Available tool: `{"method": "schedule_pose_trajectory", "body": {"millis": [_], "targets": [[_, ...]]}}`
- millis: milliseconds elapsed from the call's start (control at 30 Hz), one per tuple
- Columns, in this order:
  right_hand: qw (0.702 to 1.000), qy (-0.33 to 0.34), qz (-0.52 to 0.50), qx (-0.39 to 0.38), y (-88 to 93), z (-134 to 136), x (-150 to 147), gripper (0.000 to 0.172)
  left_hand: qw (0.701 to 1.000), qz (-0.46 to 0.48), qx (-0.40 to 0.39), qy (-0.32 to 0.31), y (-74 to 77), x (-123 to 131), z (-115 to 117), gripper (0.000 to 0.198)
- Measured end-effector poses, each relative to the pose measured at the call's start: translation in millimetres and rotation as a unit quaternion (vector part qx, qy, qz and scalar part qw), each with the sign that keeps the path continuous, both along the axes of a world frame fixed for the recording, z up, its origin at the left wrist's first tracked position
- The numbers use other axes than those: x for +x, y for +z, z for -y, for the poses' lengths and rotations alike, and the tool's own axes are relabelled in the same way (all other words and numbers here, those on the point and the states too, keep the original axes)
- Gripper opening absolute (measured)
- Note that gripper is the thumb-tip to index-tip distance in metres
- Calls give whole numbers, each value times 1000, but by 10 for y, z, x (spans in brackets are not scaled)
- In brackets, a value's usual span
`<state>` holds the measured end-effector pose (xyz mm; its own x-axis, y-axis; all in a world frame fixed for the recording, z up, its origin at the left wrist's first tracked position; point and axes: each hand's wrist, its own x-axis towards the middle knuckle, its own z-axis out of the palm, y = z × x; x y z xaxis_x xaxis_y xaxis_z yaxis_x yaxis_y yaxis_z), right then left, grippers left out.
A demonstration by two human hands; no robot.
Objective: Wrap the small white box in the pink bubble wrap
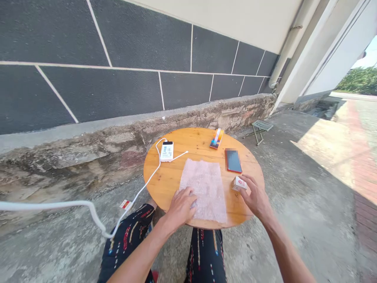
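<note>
A sheet of translucent, pinkish-looking bubble wrap point(206, 186) lies spread on the round wooden table point(159, 184). My left hand point(183, 204) rests on its lower left edge, palm down with the fingers stretched out. On the right side of the table is a small white box point(238, 183) with a red print. My right hand point(255, 196) has its thumb and fingers at the right side of this box, closed around it. Just beyond the box lies a dark phone with a red edge point(233, 161), apart from my hand.
At the back of the table stands a roll of tape point(218, 136) by a small colourful box point(214, 144). A white power strip point(167, 151) lies at the left, its white cable point(141, 188) running off the edge. A folding stool point(260, 127) stands near the wall point(176, 90).
</note>
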<state>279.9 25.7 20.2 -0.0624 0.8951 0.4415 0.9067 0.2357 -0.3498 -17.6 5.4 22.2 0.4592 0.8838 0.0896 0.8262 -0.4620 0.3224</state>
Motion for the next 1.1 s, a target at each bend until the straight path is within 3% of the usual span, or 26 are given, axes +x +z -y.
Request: {"method": "schedule_pose_trajectory", "body": {"millis": [133,300,533,633,733,933,1100], "targets": [[990,136,37,-26,39,79,-624,33,1000,7,5,6,38,19,-11,22],[981,167,78,-61,-4,-73,-1102,43,997,48,55,17,80,31,-74,32],[980,150,109,-75,-176,-150,-912,45,999,24,39,-19,-12,-153,-230,38],[985,101,127,-60,-148,-59,-805,34,998,30,44,-22,-24,-224,-263,36],[986,79,137,-55,-58,41,-898,32,998,37,48,-22,-32,-243,-266,37],[972,166,142,-90,-89,113,-1147,42,998,33,55,-26,-5,-249,-381,39],[983,112,125,-78,-206,207,-820,36,997,39,66,-23,42,-294,-455,36]]}}
